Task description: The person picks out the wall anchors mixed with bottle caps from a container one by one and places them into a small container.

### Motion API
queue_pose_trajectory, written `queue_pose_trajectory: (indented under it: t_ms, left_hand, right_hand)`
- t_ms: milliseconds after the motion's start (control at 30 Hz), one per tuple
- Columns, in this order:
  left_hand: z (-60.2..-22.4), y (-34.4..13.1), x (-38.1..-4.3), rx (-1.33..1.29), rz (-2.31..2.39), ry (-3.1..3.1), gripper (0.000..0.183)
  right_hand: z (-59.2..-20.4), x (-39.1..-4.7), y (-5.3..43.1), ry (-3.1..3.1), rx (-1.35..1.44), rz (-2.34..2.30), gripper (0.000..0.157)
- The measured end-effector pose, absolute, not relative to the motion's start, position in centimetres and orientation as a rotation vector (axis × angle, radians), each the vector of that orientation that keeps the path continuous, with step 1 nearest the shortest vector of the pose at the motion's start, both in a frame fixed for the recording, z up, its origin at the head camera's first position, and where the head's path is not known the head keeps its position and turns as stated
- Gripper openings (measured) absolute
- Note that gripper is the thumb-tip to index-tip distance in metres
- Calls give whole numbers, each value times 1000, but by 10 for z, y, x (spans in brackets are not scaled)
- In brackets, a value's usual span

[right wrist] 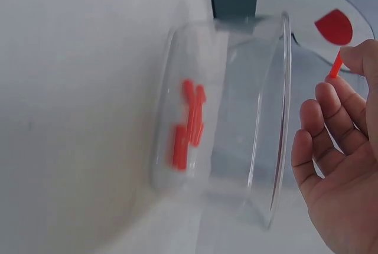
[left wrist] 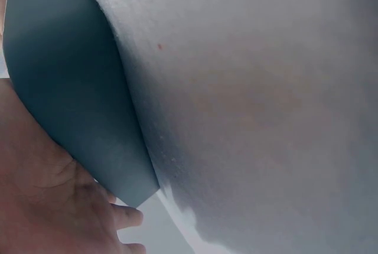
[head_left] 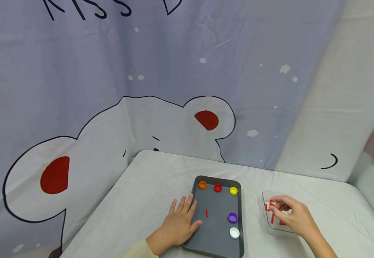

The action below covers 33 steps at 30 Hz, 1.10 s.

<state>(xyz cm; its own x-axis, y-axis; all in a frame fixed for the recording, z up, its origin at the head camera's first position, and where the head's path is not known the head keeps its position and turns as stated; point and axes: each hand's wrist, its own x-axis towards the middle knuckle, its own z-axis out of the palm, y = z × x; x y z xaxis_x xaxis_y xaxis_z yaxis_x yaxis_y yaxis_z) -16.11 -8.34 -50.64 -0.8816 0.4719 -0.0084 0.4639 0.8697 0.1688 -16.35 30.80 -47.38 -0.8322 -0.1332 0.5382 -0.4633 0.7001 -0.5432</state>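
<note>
My left hand (head_left: 178,223) lies with straight, spread fingers over the left rim of a dark grey tray (head_left: 217,238). One short red stick (head_left: 207,213) lies in the middle of that tray. Over a clear plastic box (right wrist: 285,100) to the right, my right hand (head_left: 296,214) pinches another red stick (right wrist: 335,67) between thumb and index finger. The other fingers are loosely curled. Several more red sticks (right wrist: 188,124) lie on the floor of the box. In the left wrist view, the left palm (left wrist: 53,207) shows against the tray's outer side.
Along the tray's far end sit an orange (head_left: 202,185), a red (head_left: 217,187) and a yellow small round cup (head_left: 233,191). A purple cup (head_left: 232,217) and a white cup (head_left: 234,233) stand at its right side. A printed curtain (head_left: 174,64) hangs behind the white-covered table (head_left: 154,190).
</note>
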Motion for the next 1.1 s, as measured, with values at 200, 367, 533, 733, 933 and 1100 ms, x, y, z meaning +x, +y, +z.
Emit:
queue_pose_trajectory:
  t_ms: [200,367,533,733,933,1100]
  left_hand:
    - [-507,-83,-161,747,242,3003,71]
    - [-507,-83,-161,750,242,3006,71]
    - [-507,-84,-162,757,261,3006,71]
    - [-517,-85,-166,760,262,2999,73]
    - [-524,-85,-169,761,270,3003,74]
    - [-524,-85,-169,761,278,2999,74]
  right_hand:
    - [-476,-162,327,-2420,419,926,27]
    - [-478,-163,338,-2466,370,904,25]
    - [-480,-163,346,-2496,339,896,23]
    - [-482,-166,354,-2530,282,900,21]
    - [-484,-169,361,-2555,239,914,19]
    - [-484,-172,365,-2551,257,919,19]
